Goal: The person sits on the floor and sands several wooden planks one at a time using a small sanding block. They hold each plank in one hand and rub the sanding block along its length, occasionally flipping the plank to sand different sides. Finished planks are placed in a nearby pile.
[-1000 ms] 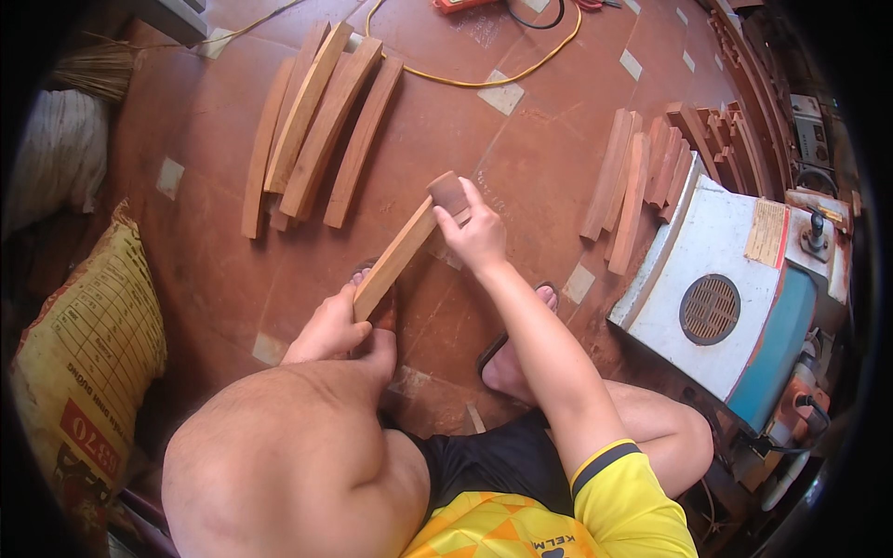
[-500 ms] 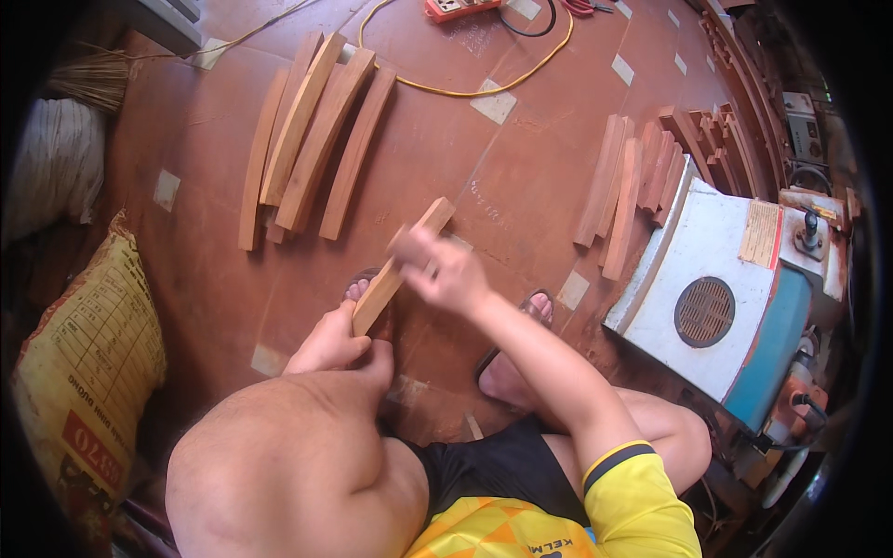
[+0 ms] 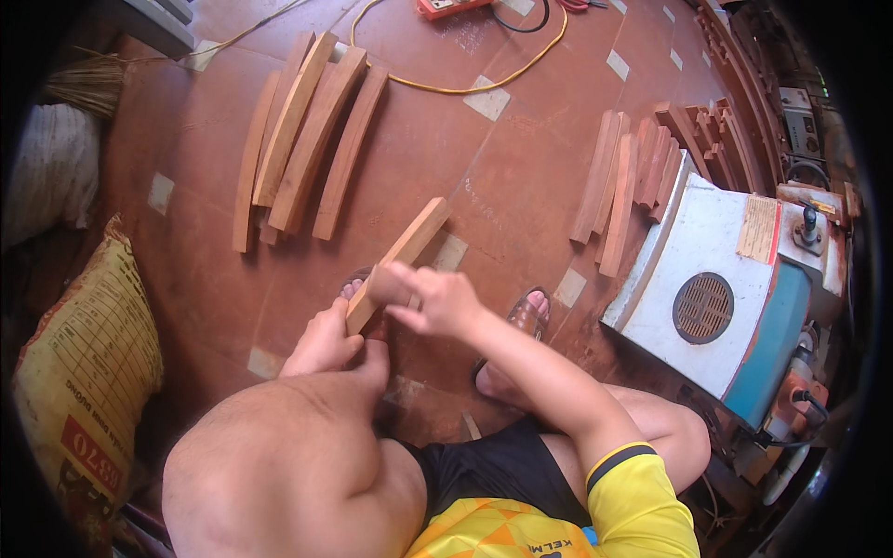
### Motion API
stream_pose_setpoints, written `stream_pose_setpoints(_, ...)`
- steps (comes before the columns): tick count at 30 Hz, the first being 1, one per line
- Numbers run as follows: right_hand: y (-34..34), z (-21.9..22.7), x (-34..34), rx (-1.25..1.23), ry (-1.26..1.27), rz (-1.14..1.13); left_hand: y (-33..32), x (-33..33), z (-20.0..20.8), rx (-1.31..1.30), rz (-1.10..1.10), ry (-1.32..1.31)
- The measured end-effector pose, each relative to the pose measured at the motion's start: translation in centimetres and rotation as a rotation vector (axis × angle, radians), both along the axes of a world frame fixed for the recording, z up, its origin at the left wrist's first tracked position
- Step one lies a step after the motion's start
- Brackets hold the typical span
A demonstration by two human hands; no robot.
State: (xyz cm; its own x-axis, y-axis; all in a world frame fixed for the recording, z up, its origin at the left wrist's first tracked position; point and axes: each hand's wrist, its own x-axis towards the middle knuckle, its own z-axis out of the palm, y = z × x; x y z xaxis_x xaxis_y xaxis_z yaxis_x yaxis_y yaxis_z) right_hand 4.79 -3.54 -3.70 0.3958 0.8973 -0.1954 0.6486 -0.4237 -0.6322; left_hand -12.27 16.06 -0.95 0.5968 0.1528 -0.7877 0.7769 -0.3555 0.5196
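Observation:
My left hand (image 3: 324, 342) is closed round the near end of a light brown wooden bar (image 3: 414, 234), beside my foot. The bar slants up and away to the right, its far end free above the floor. My right hand (image 3: 437, 299) is closed on a small brown piece of sandpaper (image 3: 386, 285), blurred by motion, which lies against the bar's face a little above my left hand. The fingers partly cover the sandpaper.
Several curved wooden bars (image 3: 312, 139) lie at the far left, and shorter ones (image 3: 619, 205) at the right. A white and teal machine (image 3: 688, 279) stands on the right. A yellow sack (image 3: 88, 363) is at the left; a yellow cable (image 3: 456, 90) loops across the floor.
My right hand has slid the sandpaper down the bar, from near its far end toward my left hand. My left hand keeps its grip, and the bar stays nearly in place.

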Motion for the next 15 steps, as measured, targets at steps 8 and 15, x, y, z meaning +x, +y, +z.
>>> stream_pose_setpoints(8,1.0,-2.1,2.7,0.174,-0.057,-0.323,0.5,0.9,0.7,0.101,-0.100,-0.024)
stream_pose_setpoints(15,-0.1,-2.0,6.2,-0.047,-0.096,-0.456,-0.2,0.1,0.4,0.140,-0.130,-0.032)
